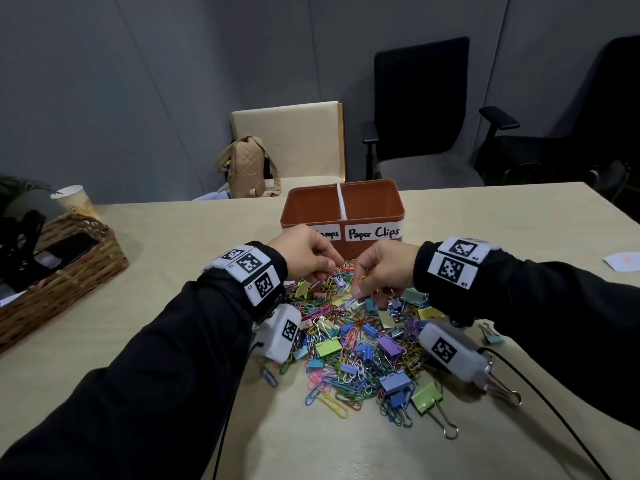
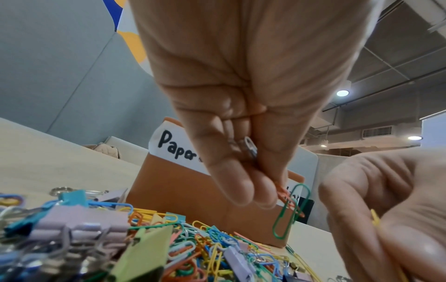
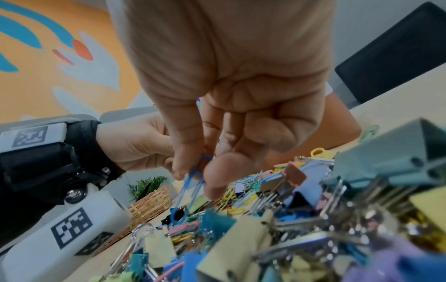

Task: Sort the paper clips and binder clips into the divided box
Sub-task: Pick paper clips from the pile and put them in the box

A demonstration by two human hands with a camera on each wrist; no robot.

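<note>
A heap of coloured paper clips and pastel binder clips (image 1: 360, 344) covers the beige table (image 1: 194, 230) at 6 o'clock of the terracotta divided box (image 1: 374, 206), whose right cell is labelled "Paper Clips". The left hand (image 1: 304, 252) pinches an orange paper clip (image 2: 286, 196) with a green paper clip (image 2: 291, 210) dangling from it. The right hand (image 1: 384, 268), at 3 o'clock of the left, pinches a blue paper clip (image 3: 190, 183) between thumb and fingertip.
</note>
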